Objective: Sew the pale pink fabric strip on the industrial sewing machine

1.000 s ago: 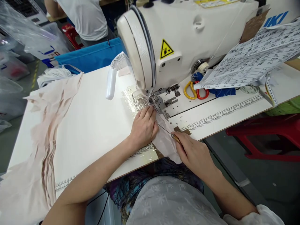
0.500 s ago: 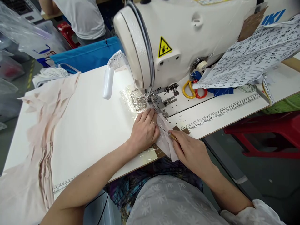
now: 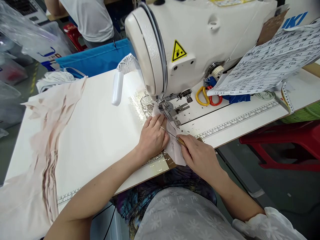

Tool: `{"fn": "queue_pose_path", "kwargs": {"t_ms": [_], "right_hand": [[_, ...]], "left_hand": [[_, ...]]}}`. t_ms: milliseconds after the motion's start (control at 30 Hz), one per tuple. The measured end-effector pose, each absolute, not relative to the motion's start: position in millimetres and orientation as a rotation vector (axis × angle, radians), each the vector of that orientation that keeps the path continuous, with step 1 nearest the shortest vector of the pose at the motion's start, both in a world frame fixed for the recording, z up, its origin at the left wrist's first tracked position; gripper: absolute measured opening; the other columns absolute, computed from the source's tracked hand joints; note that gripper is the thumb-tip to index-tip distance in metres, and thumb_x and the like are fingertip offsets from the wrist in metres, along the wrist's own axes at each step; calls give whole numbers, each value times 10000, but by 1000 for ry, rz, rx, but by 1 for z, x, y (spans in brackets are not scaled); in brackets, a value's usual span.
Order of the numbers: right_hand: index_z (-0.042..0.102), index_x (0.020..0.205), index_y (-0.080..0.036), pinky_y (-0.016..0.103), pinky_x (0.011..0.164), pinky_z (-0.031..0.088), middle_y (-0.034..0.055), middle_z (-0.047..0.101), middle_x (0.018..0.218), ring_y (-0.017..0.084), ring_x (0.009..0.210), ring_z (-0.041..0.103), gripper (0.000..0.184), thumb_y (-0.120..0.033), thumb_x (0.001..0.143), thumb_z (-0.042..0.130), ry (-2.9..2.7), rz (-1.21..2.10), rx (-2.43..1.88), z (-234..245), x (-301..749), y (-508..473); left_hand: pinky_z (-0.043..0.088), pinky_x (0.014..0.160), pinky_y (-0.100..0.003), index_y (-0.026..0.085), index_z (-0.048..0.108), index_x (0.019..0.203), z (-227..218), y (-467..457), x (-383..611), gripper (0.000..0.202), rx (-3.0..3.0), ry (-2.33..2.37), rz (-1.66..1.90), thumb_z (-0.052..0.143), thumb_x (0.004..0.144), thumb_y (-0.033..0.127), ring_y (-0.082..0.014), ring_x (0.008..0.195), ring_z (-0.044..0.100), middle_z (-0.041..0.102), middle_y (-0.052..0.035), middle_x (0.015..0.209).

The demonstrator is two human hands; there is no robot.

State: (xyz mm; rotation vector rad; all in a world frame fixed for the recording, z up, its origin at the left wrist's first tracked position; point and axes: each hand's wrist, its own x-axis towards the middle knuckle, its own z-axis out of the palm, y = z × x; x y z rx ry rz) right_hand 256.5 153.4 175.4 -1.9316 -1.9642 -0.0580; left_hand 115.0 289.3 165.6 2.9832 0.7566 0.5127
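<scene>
My left hand (image 3: 153, 135) lies on a narrow piece of pale pink fabric (image 3: 175, 150) just in front of the sewing machine's presser foot (image 3: 161, 106). Its fingers are bent and close together, holding the cloth. In my right hand (image 3: 198, 155) is an awl (image 3: 180, 140) with a wooden handle, gripped near the table's front edge. The awl's thin metal shaft points up and left over the fabric toward my left hand; its tip is at the left fingers. The fabric's far end runs under the machine head (image 3: 197, 36), and its near end reaches the table edge.
Pleated pale pink fabric (image 3: 50, 150) drapes over the table's left side. Scissors (image 3: 208, 96) with yellow and red handles lie beside the machine, near a printed sheet (image 3: 267, 60). A red stool (image 3: 282, 143) stands at right. Another person (image 3: 87, 20) sits beyond a blue cloth (image 3: 95, 56).
The fabric's far end has advanced toward the presser foot, and its near end has drawn up. My right hand with the awl has shifted slightly left and up. The view has moved slightly.
</scene>
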Motion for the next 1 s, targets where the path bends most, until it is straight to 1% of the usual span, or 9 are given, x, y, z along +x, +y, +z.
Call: {"fn": "queue_pose_path", "kwargs": {"t_ms": [67,167,233,300,467,567,700,867,1000], "right_hand": [[587,1145,-140,261,504,423,74,729,964,171,697,676,243,-144,988,402,-1953,-79,-1944,175,256,157],[593,1129,-143,264,503,407,66,724,928,173,693,669,237,-140,982,407,-1946,-104,-1951,175,255,163],[596,1119,-143,262,512,401,68,724,923,172,711,672,236,-128,980,406,-1944,-91,-1955,175,254,166],[598,1110,-143,261,513,392,73,728,942,169,718,675,231,-119,978,410,-1934,-80,-1965,174,253,169],[593,1121,-145,262,506,377,65,729,961,163,711,675,233,-118,971,417,-1894,-97,-1967,172,250,170],[595,1109,-147,271,518,388,54,722,930,168,703,671,230,-115,965,420,-1880,-107,-1961,170,249,168],[603,1106,-149,270,521,394,48,710,913,170,709,662,225,-126,966,428,-1864,-109,-1954,170,249,166],[618,1084,-141,261,520,388,44,693,888,168,698,654,213,-123,960,445,-1850,-136,-1933,170,250,165],[623,1078,-148,251,481,366,43,692,889,158,659,644,210,-144,972,442,-1835,-131,-1936,170,252,160]], "left_hand": [[412,1059,-494,90,555,1321,168,292,116,418,2982,784,508,426,945,217,-336,1292,483,567,-188,1348],[462,949,-503,98,565,1308,172,294,116,411,2985,857,474,433,942,229,-353,1158,534,599,-192,1226],[470,916,-504,102,563,1312,173,297,117,412,2989,879,461,430,942,227,-349,1096,549,605,-190,1181],[460,941,-507,107,562,1313,172,302,116,407,3005,859,477,423,945,213,-346,1122,542,605,-187,1204],[379,1095,-499,139,581,1278,166,318,111,376,3060,804,539,402,949,123,-307,1267,492,609,-140,1295],[386,1102,-492,136,601,1247,166,319,108,368,3066,782,552,403,940,99,-297,1259,508,627,-137,1274],[412,1088,-498,129,596,1255,169,306,109,352,3025,686,538,436,944,170,-309,1283,498,607,-152,1308],[396,1122,-473,48,563,1292,169,288,114,402,3013,713,482,423,959,224,-322,1318,481,572,-188,1352],[376,1142,-481,27,537,1325,169,282,117,439,3010,760,428,437,967,260,-323,1350,459,547,-214,1383]]}}
